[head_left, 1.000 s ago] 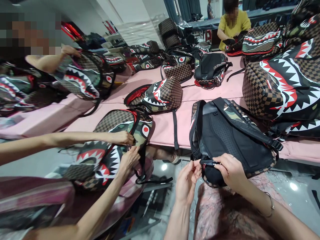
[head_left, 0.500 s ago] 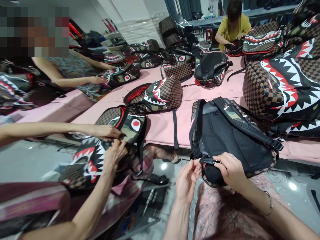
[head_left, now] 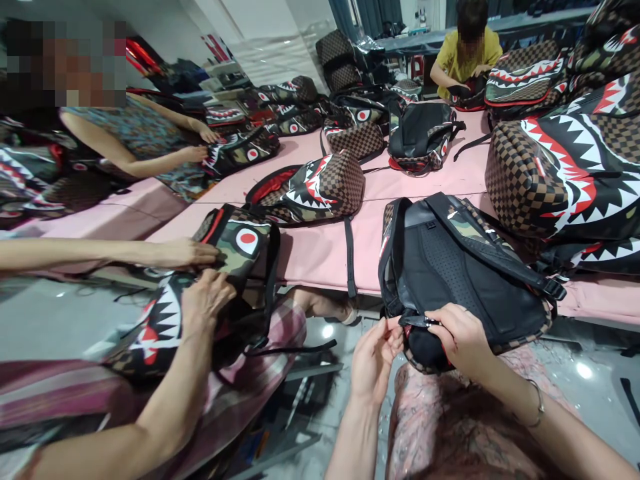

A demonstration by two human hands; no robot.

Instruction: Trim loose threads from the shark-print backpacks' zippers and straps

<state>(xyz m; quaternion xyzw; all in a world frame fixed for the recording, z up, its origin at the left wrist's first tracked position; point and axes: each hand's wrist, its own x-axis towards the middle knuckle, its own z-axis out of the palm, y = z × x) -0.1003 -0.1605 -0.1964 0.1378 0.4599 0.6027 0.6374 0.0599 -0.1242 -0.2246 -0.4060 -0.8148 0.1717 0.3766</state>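
Observation:
A black-backed backpack [head_left: 450,267] lies back side up, its near end over the table edge by my lap. At its lower left edge, my left hand [head_left: 377,357] has thumb and fingers pinched together. A short black strip [head_left: 417,321] with a silvery glint runs from those fingertips to my right hand [head_left: 463,337]. The right fingers are closed on its other end; its exact kind is unclear. Beneath the strip, a dark pocket or opening of the backpack bulges, with a little red showing. My right palm partly hides the bag's near edge.
The pink table [head_left: 320,250] carries several shark-mouth backpacks, including a big checkered one [head_left: 530,180] at right. To my left, a co-worker's hands [head_left: 210,293] handle another backpack [head_left: 235,247]. Two more people work farther off. A loose strap [head_left: 351,260] hangs over the table edge.
My hands and the black-backed backpack have hardly moved. The co-worker's hands and backpack on my left have shifted left. Farther back, another person's hands have changed place on a bag.

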